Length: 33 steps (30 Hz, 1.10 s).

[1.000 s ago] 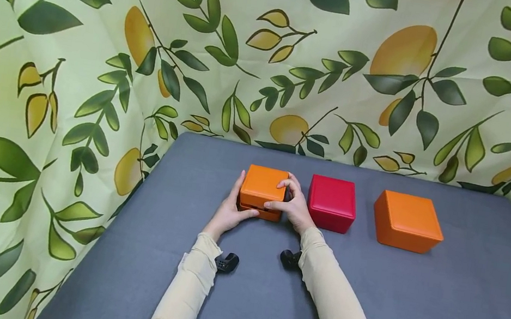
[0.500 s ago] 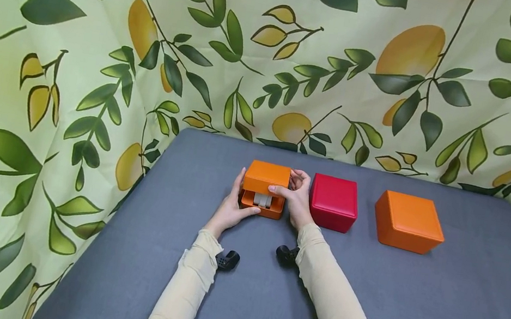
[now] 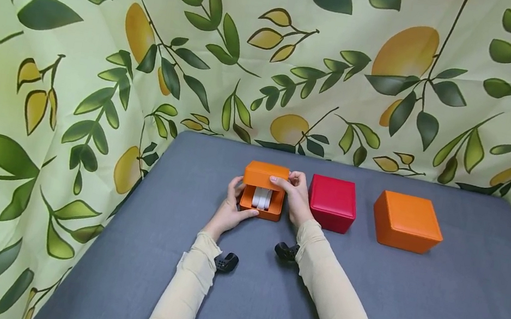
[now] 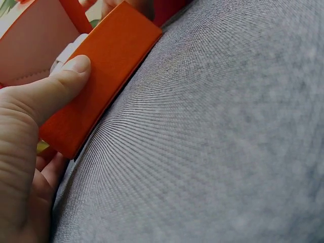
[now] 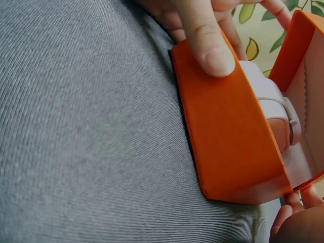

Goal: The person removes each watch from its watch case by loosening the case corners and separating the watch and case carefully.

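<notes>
On the grey table an orange watch box (image 3: pixel 272 214) stands partly opened, its lid (image 3: pixel 260 174) tilted up and back. A watch with a white strap (image 5: pixel 273 104) sits inside, wrapped round a pale cushion; its dial is hidden. My left hand (image 3: pixel 227 211) grips the base from the left, its thumb (image 4: pixel 76 68) pressed on the front wall and its fingers along the side. At the lid's right side my right hand (image 3: pixel 298 199) holds the lid, thumb over the front edge. Its other fingers are partly hidden behind the box.
A closed red box (image 3: pixel 332 203) stands just right of my right hand. Farther right is a larger closed orange box (image 3: pixel 409 221). A leaf-patterned cloth (image 3: pixel 295 94) hangs behind the table (image 3: pixel 440 314) and along its left side. Black wrist devices (image 3: pixel 226 262) sit under both wrists.
The orange box's lid has risen from nearly closed to well up, bringing the white strap into view. My right hand has shifted slightly with the lid; my left hand stays at the base.
</notes>
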Each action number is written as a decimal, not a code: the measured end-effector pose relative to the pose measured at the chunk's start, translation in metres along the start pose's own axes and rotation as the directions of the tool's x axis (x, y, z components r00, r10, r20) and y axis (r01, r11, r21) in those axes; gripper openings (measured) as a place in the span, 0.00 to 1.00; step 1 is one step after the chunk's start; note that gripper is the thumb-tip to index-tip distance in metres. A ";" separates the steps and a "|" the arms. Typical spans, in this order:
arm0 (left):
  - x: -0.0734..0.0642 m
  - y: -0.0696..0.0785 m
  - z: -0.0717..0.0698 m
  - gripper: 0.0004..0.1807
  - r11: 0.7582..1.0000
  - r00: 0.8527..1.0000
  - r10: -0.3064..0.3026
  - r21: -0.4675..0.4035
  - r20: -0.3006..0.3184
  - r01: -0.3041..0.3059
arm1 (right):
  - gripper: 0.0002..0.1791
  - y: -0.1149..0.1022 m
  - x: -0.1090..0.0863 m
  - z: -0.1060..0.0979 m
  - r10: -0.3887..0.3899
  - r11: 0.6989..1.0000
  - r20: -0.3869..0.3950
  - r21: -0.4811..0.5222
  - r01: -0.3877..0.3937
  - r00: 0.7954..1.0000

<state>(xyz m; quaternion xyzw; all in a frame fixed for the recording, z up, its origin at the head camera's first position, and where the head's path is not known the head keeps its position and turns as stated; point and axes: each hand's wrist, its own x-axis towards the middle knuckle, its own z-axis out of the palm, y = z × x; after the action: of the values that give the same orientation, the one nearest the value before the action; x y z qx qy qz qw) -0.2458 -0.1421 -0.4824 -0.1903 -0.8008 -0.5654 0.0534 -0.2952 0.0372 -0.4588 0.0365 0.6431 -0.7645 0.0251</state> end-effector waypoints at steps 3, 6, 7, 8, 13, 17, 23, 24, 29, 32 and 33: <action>0.001 -0.009 0.001 0.48 0.999 0.999 -0.033 0.022 -0.007 0.033 | 0.22 0.003 -0.001 0.001 -0.022 1.000 0.005 0.009 0.022 1.000; 0.007 -0.020 0.002 0.49 0.998 0.999 -0.046 0.044 -0.006 0.047 | 0.22 0.004 -0.001 0.003 -0.051 0.998 0.002 0.026 0.051 0.999; 0.009 -0.022 0.002 0.49 0.998 0.999 -0.040 0.053 -0.005 0.040 | 0.22 0.004 -0.001 0.003 -0.059 0.998 0.001 0.029 0.059 0.998; 0.010 -0.024 0.002 0.49 0.998 1.000 -0.031 0.054 -0.005 0.031 | 0.22 0.004 -0.001 0.004 -0.065 0.998 -0.001 0.026 0.065 0.998; 0.009 -0.026 0.001 0.50 0.999 1.000 -0.019 0.027 0.000 0.019 | 0.21 0.004 -0.004 0.005 -0.081 0.997 -0.012 0.004 0.081 0.997; 0.005 -0.025 0.001 0.51 0.999 0.999 -0.051 0.005 0.006 0.051 | 0.19 0.004 -0.005 0.006 -0.081 0.997 -0.022 -0.001 0.081 0.996; 0.001 -0.021 0.002 0.52 0.998 0.998 -0.057 -0.002 0.008 0.057 | 0.18 0.009 -0.011 0.002 -0.075 0.996 0.047 -0.039 0.077 0.996; 0.002 -0.021 0.002 0.52 0.998 0.998 -0.061 0.001 0.012 0.061 | 0.19 0.012 -0.013 0.000 -0.076 0.996 0.071 -0.039 0.079 0.995; 0.005 -0.025 0.001 0.55 0.997 0.998 -0.065 0.031 0.027 0.064 | 0.30 0.023 -0.023 -0.004 -0.096 0.995 0.167 -0.026 0.101 0.981; 0.007 -0.024 0.000 0.57 0.996 0.998 -0.056 0.065 0.027 0.054 | 0.39 0.026 -0.026 -0.003 -0.103 0.991 0.200 -0.069 0.119 0.974; 0.007 -0.024 0.000 0.57 0.995 0.998 -0.055 0.079 0.025 0.053 | 0.43 0.027 -0.027 -0.003 -0.106 0.989 0.212 -0.083 0.126 0.972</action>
<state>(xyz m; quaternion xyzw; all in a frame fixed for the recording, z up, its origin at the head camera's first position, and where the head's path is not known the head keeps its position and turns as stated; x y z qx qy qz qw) -0.2609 -0.1475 -0.5019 -0.1743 -0.8279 -0.5320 0.0346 -0.2658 0.0349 -0.4834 -0.0820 0.6739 -0.7326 0.0490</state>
